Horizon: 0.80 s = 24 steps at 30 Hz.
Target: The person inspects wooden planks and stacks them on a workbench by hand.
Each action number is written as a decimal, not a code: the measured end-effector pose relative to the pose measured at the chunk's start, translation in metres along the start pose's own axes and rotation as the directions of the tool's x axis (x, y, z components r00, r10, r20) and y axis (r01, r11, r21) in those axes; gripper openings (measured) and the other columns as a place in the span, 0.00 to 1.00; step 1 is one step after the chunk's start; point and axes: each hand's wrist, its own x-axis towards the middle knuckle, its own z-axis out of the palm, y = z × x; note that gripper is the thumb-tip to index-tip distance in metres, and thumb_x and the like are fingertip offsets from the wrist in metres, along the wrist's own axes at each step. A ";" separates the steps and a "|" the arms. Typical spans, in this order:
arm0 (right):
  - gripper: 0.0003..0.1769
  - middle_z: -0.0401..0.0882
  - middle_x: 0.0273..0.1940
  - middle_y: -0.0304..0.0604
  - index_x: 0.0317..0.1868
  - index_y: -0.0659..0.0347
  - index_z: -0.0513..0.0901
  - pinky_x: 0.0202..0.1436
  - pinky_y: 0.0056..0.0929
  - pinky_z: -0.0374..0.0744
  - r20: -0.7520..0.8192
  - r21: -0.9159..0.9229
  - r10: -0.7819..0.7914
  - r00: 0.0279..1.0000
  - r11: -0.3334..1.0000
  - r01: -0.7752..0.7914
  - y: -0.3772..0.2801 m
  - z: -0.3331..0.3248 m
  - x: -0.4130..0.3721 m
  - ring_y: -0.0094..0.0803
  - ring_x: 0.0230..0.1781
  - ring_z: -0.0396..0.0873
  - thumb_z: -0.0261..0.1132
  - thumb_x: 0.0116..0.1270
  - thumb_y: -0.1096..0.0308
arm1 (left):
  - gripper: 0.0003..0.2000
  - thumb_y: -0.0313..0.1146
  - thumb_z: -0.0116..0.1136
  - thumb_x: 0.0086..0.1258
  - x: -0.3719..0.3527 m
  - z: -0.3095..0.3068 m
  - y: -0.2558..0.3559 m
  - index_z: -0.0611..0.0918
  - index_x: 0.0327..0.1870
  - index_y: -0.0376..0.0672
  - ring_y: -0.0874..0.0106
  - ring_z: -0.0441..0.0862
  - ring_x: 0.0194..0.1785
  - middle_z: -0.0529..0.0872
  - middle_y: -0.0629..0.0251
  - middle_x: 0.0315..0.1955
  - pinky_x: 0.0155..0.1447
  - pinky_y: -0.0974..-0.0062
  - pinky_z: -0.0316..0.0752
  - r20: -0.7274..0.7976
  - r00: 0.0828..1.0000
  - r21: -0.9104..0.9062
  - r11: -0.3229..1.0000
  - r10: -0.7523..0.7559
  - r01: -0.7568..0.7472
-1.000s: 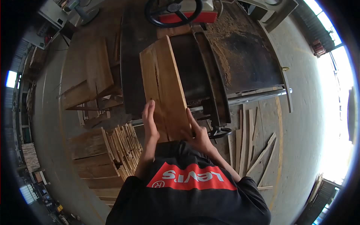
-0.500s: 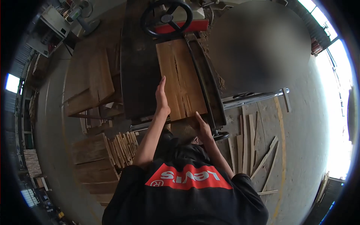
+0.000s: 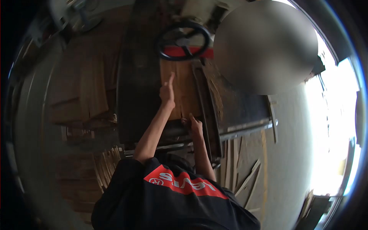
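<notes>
A wooden board lies flat on the dark machine table, its far end at the red guard below a black handwheel. My left hand rests along the board's left edge, fingers stretched forward and not wrapped round it. At the near end, my right hand grips the board, its thumb toward the top and the other fingers curled, partly hidden. A long dark fence runs along the board's right side. Motion blurs the view somewhat.
Stacked wooden panels stand at the left, with cut strips below them. Long wood strips lie on the floor at the right. Sawdust lies beside the fence. A grey blurred disc hides the upper right.
The board has slid forward, closer to the red guard. My right hand has followed its near end and now curls tighter. The whole view has shifted with my head.
</notes>
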 end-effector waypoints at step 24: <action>0.22 0.90 0.40 0.54 0.49 0.71 0.83 0.36 0.30 0.88 0.021 -0.237 -0.038 0.999 0.971 0.041 -0.058 0.067 0.115 0.39 0.35 0.89 0.64 0.80 0.54 | 0.83 0.87 0.67 0.29 0.085 -0.365 0.076 0.47 0.85 0.38 0.30 0.34 0.83 0.38 0.22 0.79 0.77 0.21 0.34 -0.537 0.744 0.842 0.311 0.397 0.441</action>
